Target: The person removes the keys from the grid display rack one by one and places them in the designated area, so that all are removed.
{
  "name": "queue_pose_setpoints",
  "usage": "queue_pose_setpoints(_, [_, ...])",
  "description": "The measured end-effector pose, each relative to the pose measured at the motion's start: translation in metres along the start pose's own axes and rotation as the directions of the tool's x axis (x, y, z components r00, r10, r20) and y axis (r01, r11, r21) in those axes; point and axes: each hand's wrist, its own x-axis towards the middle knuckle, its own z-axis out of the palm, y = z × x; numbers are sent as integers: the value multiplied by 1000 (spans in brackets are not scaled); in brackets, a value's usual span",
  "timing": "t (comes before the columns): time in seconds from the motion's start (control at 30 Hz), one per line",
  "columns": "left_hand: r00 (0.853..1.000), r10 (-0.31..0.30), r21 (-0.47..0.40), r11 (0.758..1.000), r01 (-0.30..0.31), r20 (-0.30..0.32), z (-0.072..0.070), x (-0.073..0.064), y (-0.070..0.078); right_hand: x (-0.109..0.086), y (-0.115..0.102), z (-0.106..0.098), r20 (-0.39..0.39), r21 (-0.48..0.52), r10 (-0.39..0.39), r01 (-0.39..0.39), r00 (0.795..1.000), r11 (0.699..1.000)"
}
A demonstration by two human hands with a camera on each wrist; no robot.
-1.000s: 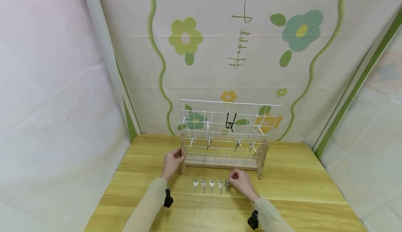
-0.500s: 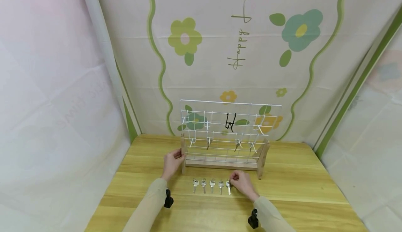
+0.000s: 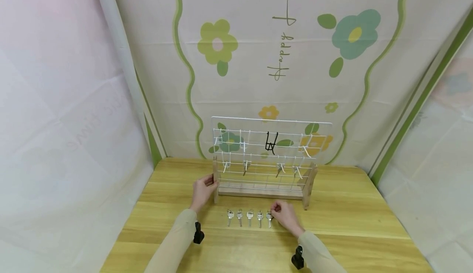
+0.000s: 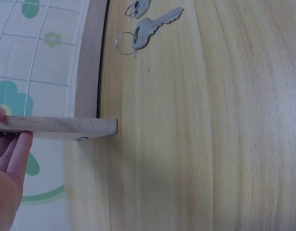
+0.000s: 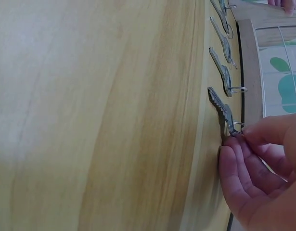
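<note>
My left hand (image 3: 202,191) grips the left wooden upright (image 4: 56,124) of a white wire rack (image 3: 271,120), thumb on one face and fingers on the other. In front of the rack, a row of silver keys with small rings lies on the table. At the row's right end my right hand (image 3: 285,215) pinches the ring of the last key (image 5: 220,105) between thumb and index finger. That key's toothed blade points toward the near side of the table. Another key (image 4: 147,32) with its ring lies flat at the row's left end.
White hooks hang in two rows on the rack, with one black hook (image 3: 271,143) in the upper row. Keys hang on some lower hooks, including a key (image 3: 279,171) right of centre. A patterned cloth (image 3: 251,80) rises behind the wooden table (image 3: 236,248).
The right-end key has turned from a darker, tilted stance to lying in line with the others. My right hand has shifted slightly right. The left hand keeps its place on the upright.
</note>
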Motion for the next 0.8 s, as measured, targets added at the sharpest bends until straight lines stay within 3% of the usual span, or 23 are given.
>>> queue_pose_setpoints(0.43, [1000,1,-6,1000,-1,5,-1,-2,1,-1,-5,-3,-37,30,-4,6,999,1000])
queue_pose_setpoints(0.8, [1000,11,8,1000,-11,5,-1,0,-1,10,-46,-14,-126,114,-62,76,990,991])
